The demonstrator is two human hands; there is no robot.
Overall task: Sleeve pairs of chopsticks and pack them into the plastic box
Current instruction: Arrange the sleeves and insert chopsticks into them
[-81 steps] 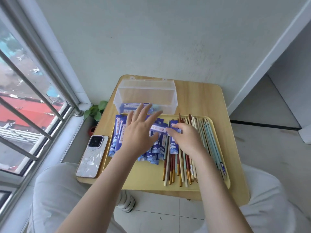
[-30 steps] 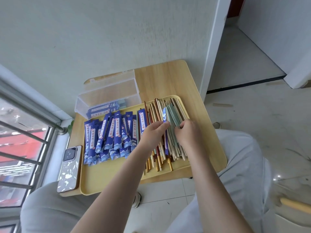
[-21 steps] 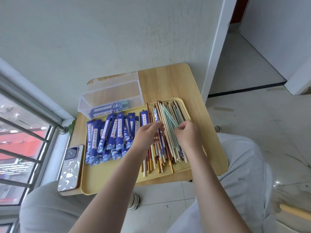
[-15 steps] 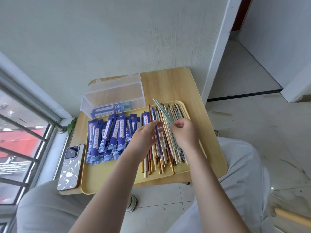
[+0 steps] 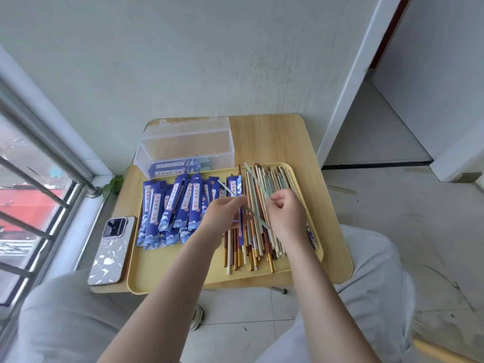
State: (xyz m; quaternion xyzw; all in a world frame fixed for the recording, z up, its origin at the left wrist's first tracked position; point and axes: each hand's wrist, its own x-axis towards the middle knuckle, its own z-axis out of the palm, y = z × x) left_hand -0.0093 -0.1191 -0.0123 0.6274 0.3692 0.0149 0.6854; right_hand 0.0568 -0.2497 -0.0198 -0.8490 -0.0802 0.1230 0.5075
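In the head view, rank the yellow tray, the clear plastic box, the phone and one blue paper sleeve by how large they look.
1. Yellow tray, clearly largest.
2. Clear plastic box.
3. Phone; it lies nearer the camera than the box, so this gap is less sure.
4. Blue paper sleeve, smallest.

Both hands cover the loose chopsticks (image 5: 258, 205) (sleeve print (image 5: 196, 199) unreadable).
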